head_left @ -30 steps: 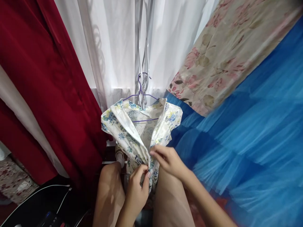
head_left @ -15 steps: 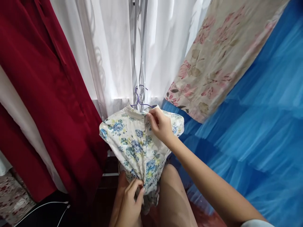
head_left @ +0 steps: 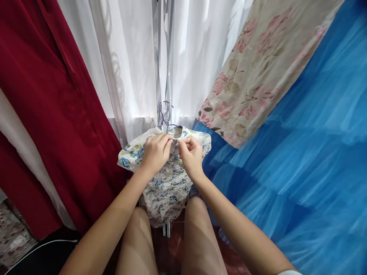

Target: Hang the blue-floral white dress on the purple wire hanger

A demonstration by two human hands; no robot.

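A white blouse with blue and yellow flowers [head_left: 169,191] hangs on a purple hanger [head_left: 162,115] in front of me. My left hand [head_left: 157,152] pinches the blouse's neckline just left of its middle. Close beside it, my right hand [head_left: 190,153] pinches the same neckline edge on the right, fingers curled in. The two sets of fingertips almost meet at the front of the collar. Whatever small fastening may lie between them is too small to make out. The blouse's lower part drops between my knees.
White curtains [head_left: 129,68] hang behind the hanger, with shiny strips [head_left: 166,57] between them. A dark red cloth [head_left: 65,133] hangs on the left. To the right are a beige cloth with pink flowers [head_left: 243,84] and a blue tulle garment [head_left: 298,160]. A white cable [head_left: 46,244] lies lower left.
My left hand has moved up from the lower front of the blouse to the neckline, beside my right hand. The blouse's front, gathered earlier, now hangs looser.
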